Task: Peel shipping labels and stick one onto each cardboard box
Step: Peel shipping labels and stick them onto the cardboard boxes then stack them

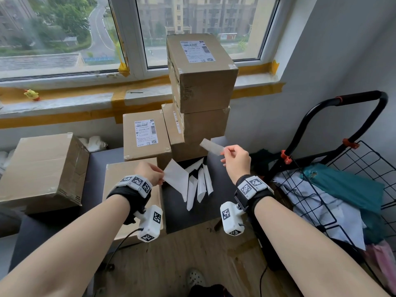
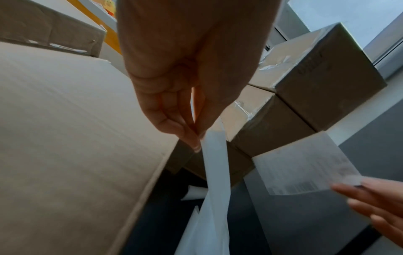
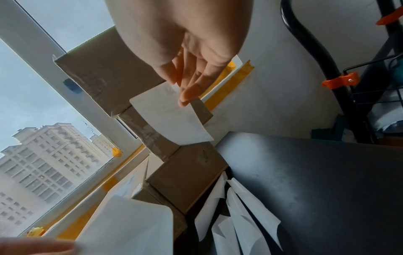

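My right hand (image 1: 232,156) pinches a peeled shipping label (image 1: 212,146) by one corner, held in the air in front of the stacked boxes; the label (image 3: 172,119) shows its blank side in the right wrist view. My left hand (image 1: 153,173) pinches the empty white backing sheet (image 1: 176,179) above the dark table (image 1: 216,202). A bare cardboard box (image 1: 126,181) lies under my left wrist. Another unlabelled box (image 1: 42,168) sits at the left. A labelled box (image 1: 146,133) and a labelled top box (image 1: 199,69) on a stack stand behind.
Several used backing sheets (image 1: 199,185) lie on the dark table between my hands. A black wire cart (image 1: 342,172) with cloth and papers stands at the right. The window sill (image 1: 85,97) with yellow tape runs behind the boxes.
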Demonstrator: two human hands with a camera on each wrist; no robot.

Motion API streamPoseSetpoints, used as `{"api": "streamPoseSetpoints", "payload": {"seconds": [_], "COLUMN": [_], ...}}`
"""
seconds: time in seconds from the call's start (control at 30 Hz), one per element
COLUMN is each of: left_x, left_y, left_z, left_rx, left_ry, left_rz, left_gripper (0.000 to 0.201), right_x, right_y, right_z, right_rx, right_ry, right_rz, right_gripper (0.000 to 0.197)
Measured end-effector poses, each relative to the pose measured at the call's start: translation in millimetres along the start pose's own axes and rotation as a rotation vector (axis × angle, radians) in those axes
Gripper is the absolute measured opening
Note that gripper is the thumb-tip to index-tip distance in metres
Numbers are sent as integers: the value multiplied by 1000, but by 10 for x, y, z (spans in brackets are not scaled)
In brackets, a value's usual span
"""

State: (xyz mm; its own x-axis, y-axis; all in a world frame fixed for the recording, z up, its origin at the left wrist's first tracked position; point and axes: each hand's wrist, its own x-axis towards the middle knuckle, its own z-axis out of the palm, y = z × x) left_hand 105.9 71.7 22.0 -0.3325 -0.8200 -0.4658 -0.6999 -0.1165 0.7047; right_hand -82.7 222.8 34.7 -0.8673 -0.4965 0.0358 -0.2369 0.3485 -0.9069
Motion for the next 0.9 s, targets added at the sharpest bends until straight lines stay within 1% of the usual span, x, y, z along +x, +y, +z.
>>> {"api": "streamPoseSetpoints", "payload": {"seconds": [0.07, 0.17, 0.3, 0.4, 0.47, 0.5, 0.6, 0.67, 0.73, 0.9], "left_x": [0, 69, 128, 136, 134, 111, -15, -101, -151, -225], "left_y": [39, 44, 57, 81, 117, 153, 287, 347, 356, 266], "left_z": [89, 199, 243, 234, 219, 208, 130, 29, -89, -356], "left_rx": [18, 33, 74, 80, 71, 31, -204, -320, -408, -509], "left_ry": [-20, -21, -54, -60, -58, -84, -228, -278, -271, -203], "left_rz": [19, 40, 37, 39, 59, 56, -21, -44, -39, 9], "left_gripper": [6, 15, 10, 15, 24, 31, 52, 60, 53, 14], "right_x": [13, 25, 39, 28, 1, -19, -93, -152, -227, -436], "right_y": [-2, -10, 3, -10, -57, -97, -237, -330, -420, -587], "right_z": [18, 47, 100, 134, 153, 162, 205, 253, 302, 373], "right_rx": [-3, -7, -5, -12, 4, 28, 120, 158, 195, 206], "right_ry": [-33, -94, -153, -169, -185, -196, -248, -285, -315, -411], "right_rz": [-12, -39, -48, -61, -67, -64, -54, -66, -71, -93], "right_gripper": [20, 13, 14, 13, 13, 13, 12, 11, 10, 11]}}
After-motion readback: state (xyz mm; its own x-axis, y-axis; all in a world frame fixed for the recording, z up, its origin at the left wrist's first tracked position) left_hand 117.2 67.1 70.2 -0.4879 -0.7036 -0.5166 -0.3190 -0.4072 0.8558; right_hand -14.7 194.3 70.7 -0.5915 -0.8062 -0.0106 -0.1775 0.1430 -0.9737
